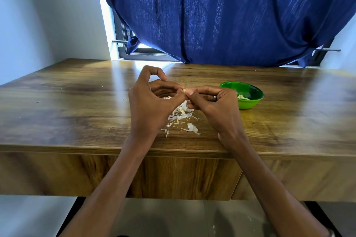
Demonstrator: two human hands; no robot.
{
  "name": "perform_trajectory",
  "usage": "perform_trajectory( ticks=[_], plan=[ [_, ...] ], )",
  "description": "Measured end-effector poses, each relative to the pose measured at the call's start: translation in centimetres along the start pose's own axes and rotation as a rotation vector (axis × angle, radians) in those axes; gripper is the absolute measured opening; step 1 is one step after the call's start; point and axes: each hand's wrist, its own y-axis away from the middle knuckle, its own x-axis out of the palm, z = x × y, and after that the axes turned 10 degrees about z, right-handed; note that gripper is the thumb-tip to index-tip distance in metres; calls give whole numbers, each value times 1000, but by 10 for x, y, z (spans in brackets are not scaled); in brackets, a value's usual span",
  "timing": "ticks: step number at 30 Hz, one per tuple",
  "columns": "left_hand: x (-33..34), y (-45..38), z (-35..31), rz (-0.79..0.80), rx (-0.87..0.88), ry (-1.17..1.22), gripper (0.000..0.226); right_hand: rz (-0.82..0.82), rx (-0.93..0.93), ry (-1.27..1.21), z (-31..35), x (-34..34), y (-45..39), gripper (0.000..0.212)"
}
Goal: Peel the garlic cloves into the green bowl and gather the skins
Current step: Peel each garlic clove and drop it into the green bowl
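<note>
Above the desk's (77, 102) near edge, left hand (152, 102) and right hand (213, 106) pinch one garlic clove (184, 90) over loose skins (182, 114), green bowl (250, 100) just right.

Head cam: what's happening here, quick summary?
A person is peeling garlic at a wooden table. Both hands meet above the table: the left hand and right hand pinch one small garlic clove between their fingertips. Loose skins lie scattered on the table under the hands, not yet gathered. The green bowl, to the right, already holds some peeled garlic.
</note>
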Motion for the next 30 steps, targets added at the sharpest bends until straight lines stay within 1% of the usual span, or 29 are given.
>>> perform_trajectory(
  ticks=[4, 8, 14, 18, 21, 26, 30],
  plan=[
    [-2, -1, -1, 35, 12, -4, 42, 7, 25, -28, 0, -1, 0, 11],
    [2, 1, -6, 19, 43, -21, 45, -16, 17, -33, 1, 0, 0, 5],
    [4, 1, -5, -32, 29, -48, 43, -63, -38, 99, -3, 1, -1, 9],
    [6, 1, -6, -56, 29, -95, 44, -107, -79, 149, -3, 2, 0, 8],
    [7, 1, -7, -72, 15, -86, 45, -118, -98, 164, -3, 3, 0, 10],
    [6, 2, -10, -60, 6, -97, 47, -141, -154, 231, -2, 3, 0, 14],
    [7, 3, -11, -56, 20, -102, 48, -153, -162, 242, -1, 2, 0, 16]
  ],
)
